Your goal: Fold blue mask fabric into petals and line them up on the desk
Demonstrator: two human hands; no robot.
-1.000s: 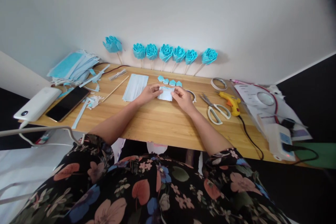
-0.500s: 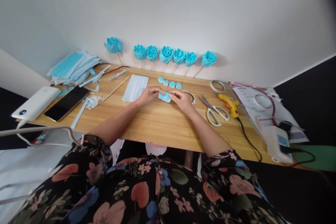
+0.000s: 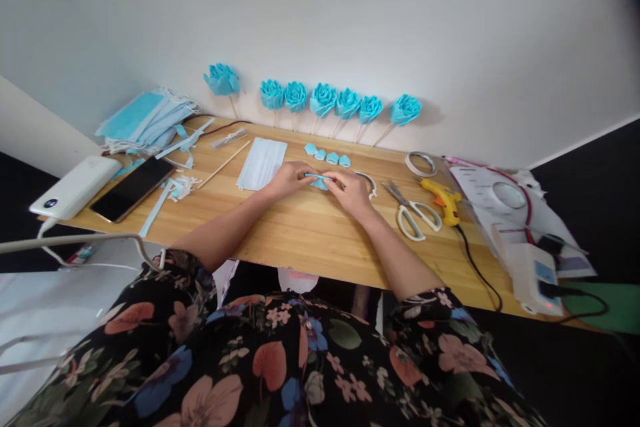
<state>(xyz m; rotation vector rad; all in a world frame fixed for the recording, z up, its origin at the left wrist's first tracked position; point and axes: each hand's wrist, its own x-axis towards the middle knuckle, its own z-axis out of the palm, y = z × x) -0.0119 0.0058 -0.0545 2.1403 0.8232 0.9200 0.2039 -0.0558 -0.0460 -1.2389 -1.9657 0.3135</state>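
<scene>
Between my hands is a small light-blue fabric piece (image 3: 319,181), its upper edge folded over. My left hand (image 3: 291,180) pinches its left end and my right hand (image 3: 349,189) pinches its right end. Just beyond my fingers lie several small folded blue pieces (image 3: 332,158) in a row. A pale pleated mask (image 3: 263,163) lies flat to the left of my left hand. Scissors (image 3: 411,209) with white handles lie to the right of my right hand, slightly open. A roll of tape, partly hidden by my right hand, is beside them.
Several blue fabric flowers (image 3: 323,100) on sticks lean against the wall. A yellow glue gun (image 3: 442,200), a tape roll (image 3: 420,163) and a power strip (image 3: 534,278) are at right. At left are stacked masks (image 3: 145,119), a phone (image 3: 131,188), a power bank (image 3: 75,187) and scraps.
The blue piece was spread flat toward the camera; now its upper edge is folded and less of its face shows. My fingers have shifted along it. The view has moved slightly.
</scene>
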